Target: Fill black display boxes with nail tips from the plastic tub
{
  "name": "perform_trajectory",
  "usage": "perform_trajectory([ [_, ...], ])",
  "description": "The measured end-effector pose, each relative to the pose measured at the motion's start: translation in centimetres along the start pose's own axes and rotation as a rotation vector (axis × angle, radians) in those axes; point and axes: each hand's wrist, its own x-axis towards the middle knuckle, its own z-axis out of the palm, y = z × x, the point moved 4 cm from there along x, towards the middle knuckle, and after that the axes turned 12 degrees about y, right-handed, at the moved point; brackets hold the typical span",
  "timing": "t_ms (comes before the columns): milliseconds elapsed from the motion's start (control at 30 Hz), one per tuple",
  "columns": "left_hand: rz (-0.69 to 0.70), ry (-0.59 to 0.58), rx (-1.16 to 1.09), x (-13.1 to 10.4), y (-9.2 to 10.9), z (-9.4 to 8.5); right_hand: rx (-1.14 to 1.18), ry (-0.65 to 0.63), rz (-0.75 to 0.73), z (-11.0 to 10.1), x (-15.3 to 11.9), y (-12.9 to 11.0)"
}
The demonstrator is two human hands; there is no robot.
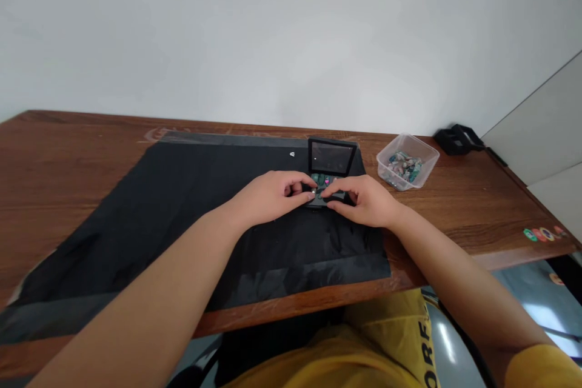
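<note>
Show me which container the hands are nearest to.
The black box with its lid raised: the left hand and right hand are both at its base. The clear plastic tub and the black object by the wall stand apart, farther right.

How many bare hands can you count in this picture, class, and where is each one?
2. The left hand is at the left side of the open black case; the right hand is at its right side. Neither is hidden.

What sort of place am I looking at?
Probably an indoor workspace: a wooden table, a black mat laid over part of it, and a clear tub of small pieces beside the mat.
</note>
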Motion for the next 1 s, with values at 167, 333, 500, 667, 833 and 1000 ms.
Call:
perform_trajectory([
  [167, -0.024, -0.014, -0.007, -0.1, -0.3, 0.2, -0.144, 0.418, 0.023, -5.0, 0.2, -0.4],
  [333, -0.022, -0.012, -0.019, -0.1, -0.7, 0.2, -0.509, 0.738, 0.123, -9.3, -0.3, 0.2],
  [500, -0.03, -0.005, -0.011, -0.1, -0.8, 0.1, -0.685, 0.423, 0.325, -10.0, -0.4, 3.4],
  [667, -0.042, 0.029, 0.018, -0.1, -0.8, -0.1, -0.771, 0.141, 0.449, -9.4, -0.5, 4.4],
  [833, -0.042, 0.037, 0.002, -0.2, -0.7, -0.2, -0.832, -0.039, 0.581, -9.0, -0.6, 5.1],
  [1000, -0.025, 0.035, 0.001, -0.1, -0.4, -0.2, -0.752, 0.008, 0.554, -9.3, -1.0, 6.4],
])
